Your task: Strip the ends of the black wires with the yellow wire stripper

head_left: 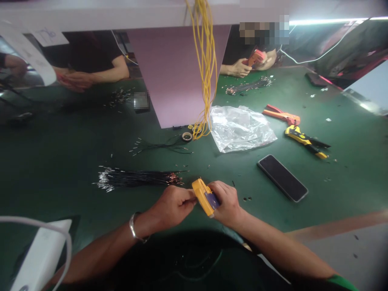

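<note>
My right hand is wrapped round a yellow plier-like hand tool with a dark blue side panel. Its handles are mostly hidden in my palm. My left hand, with a silver bracelet at the wrist, is closed in a pinch at the left side of the tool's head. Whatever lies between those fingers is too small or hidden to make out. Just beyond my left hand lies a bundle of short black wires, with silvery tips at the left end and copper-coloured ends at the right.
Loose black wires and a tape roll lie farther back. Yellow cables hang from the shelf. Rightward are a plastic bag, orange pliers, a yellow-black wire stripper and a phone. Two co-workers sit opposite.
</note>
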A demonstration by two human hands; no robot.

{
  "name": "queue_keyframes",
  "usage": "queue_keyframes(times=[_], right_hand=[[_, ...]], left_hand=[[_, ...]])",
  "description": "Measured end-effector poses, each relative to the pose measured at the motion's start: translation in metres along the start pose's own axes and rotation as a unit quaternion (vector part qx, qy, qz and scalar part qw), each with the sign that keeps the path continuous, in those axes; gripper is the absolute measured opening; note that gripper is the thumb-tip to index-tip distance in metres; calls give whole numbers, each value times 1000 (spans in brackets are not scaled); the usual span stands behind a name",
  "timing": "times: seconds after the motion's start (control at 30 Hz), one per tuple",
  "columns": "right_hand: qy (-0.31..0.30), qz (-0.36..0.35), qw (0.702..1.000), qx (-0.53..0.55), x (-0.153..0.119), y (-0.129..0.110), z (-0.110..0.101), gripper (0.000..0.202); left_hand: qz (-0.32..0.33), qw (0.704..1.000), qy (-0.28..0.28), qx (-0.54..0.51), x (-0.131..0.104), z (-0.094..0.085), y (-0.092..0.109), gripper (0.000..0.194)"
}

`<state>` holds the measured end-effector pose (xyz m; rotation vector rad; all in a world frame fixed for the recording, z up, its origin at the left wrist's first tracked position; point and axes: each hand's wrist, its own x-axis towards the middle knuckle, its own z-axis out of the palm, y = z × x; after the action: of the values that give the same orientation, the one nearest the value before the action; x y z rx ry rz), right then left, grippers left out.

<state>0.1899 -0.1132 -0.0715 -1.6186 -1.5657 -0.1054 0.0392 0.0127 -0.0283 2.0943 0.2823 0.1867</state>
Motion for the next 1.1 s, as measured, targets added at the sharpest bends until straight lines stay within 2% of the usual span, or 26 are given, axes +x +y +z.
queue_keyframes(times=[0.47,0.73,0.8,0.9,1.0,1.1], right_hand=[[17,-11,1000,9,2,3,1,12],[36,-4,999,8,2,4,3,19],[36,43,998,15,1,5,6,22],[17,173,983,62,1,9,8,20],[-20,295,943,156,5,12,5,13],[-77,366,888,268,12,14,-3,16]], left_hand=[[-6,1000,-17,-2,0,3,-4,23],[-20,1000,-15,-16,3,3,-3,24],[-47,999,-5,-24,5,2,-3,18],[-119,992,18,-48,9,-1,0,20],[-155,985,14,-71,12,-6,1,19],[-136,988,50,-55,13,-12,-2,21]])
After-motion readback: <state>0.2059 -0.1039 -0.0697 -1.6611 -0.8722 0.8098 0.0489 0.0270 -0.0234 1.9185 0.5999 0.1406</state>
